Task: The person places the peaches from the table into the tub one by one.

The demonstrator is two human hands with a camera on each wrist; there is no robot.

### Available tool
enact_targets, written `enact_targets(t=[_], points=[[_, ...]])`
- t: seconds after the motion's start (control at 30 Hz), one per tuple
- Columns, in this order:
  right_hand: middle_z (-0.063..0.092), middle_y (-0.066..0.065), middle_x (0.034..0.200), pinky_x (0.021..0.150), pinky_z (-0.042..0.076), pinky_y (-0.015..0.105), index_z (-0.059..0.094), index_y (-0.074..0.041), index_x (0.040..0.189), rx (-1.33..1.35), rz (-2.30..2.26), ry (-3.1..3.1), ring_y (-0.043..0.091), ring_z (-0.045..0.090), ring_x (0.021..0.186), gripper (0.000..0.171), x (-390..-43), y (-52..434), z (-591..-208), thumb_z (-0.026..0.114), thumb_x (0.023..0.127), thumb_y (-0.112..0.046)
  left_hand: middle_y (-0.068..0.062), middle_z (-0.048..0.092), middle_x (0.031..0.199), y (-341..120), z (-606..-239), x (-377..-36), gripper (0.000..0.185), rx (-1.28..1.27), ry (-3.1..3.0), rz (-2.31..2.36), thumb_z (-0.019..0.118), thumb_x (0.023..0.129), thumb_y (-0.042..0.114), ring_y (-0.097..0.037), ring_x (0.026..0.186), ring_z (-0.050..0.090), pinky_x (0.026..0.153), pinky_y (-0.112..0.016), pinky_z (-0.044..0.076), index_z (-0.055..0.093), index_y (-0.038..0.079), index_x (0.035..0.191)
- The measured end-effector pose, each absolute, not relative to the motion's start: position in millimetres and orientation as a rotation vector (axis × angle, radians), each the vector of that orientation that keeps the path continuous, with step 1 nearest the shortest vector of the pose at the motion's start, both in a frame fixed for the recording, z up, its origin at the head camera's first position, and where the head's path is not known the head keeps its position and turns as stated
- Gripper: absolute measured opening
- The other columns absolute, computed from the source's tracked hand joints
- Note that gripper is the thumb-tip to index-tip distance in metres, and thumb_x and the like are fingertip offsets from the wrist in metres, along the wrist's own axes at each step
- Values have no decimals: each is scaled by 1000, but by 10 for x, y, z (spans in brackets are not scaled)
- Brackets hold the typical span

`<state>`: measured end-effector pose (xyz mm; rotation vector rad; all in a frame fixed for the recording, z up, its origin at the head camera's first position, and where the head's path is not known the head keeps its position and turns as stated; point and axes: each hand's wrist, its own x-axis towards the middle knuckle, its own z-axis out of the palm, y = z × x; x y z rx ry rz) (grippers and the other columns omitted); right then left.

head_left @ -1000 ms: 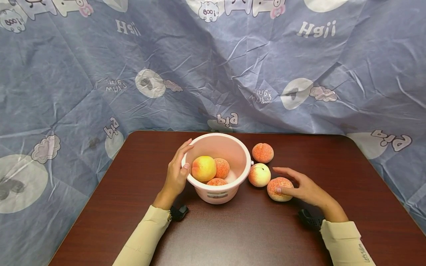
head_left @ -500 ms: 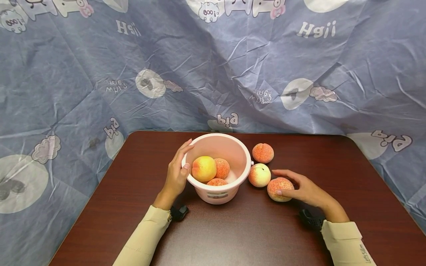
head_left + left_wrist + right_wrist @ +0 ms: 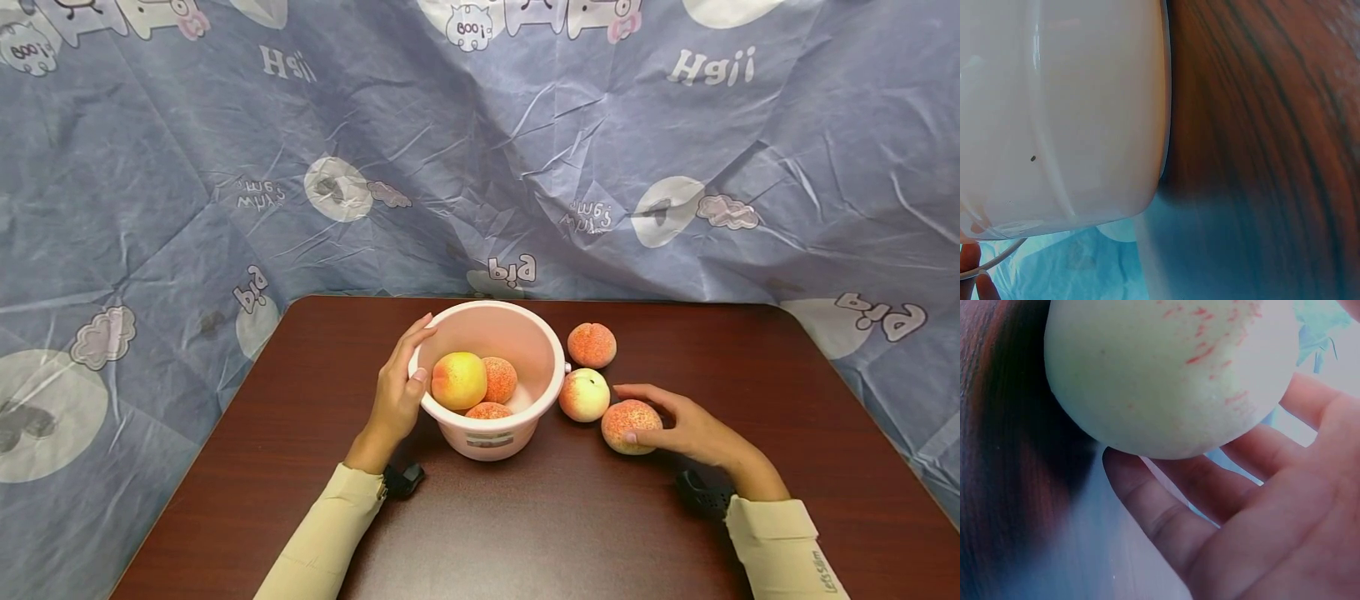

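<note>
A pink plastic bucket [image 3: 459, 438] stands on the table. My left hand [image 3: 396, 396] grips its left side, thumb over the rim and fingers along the outside; the left wrist view is mostly bucket wall [image 3: 1091, 112]. Inside lie a yellow peach [image 3: 460, 380] and two orange-red peaches [image 3: 501, 381], the nearer one partly hidden by the rim. Right of the bucket, my right hand [image 3: 693, 429] holds a speckled red peach [image 3: 626, 423] on the table, thumb in front and fingers curved behind. Its pale side [image 3: 1166, 381] fills much of the right wrist view.
A whitish peach [image 3: 584, 396] lies between the bucket and the held peach, with another orange-red peach [image 3: 592, 345] behind it. The dark brown table [image 3: 570, 533] ends at a blue patterned cloth [image 3: 420, 242] hanging behind.
</note>
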<state>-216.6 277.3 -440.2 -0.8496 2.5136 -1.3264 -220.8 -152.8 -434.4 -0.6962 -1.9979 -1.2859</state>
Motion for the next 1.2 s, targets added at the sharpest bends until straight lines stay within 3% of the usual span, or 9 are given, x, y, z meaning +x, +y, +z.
enact_targets(t=[0.37, 0.67, 1.2], points=[[57, 13, 131, 92, 43, 20, 51, -11, 139, -839, -1327, 2483, 11, 55, 115, 59, -2156, 2761, -4405, 74, 85, -19, -8, 45, 146, -1533, -4351, -2213, 65, -692, -2005, -1271, 36, 92, 50, -28, 135, 41, 108, -40, 35, 52, 3, 134], [63, 0, 122, 88, 46, 22, 55, -14, 135, -842, -1326, 2479, 11, 59, 107, 56, -2159, 2761, -4418, 75, 83, -19, -7, 45, 146, -1533, -4348, -2207, 66, -696, -2001, -1269, 36, 93, 52, -28, 135, 41, 108, -39, 34, 52, 3, 133], [64, 0, 119, 84, 48, 24, 56, -14, 133, -827, -1322, 2489, 12, 61, 102, 56, -2162, 2755, -4426, 77, 81, -20, -7, 45, 146, -1532, -4346, -2211, 66, -706, -1996, -1278, 36, 93, 52, -29, 135, 41, 109, -38, 34, 52, 2, 133]])
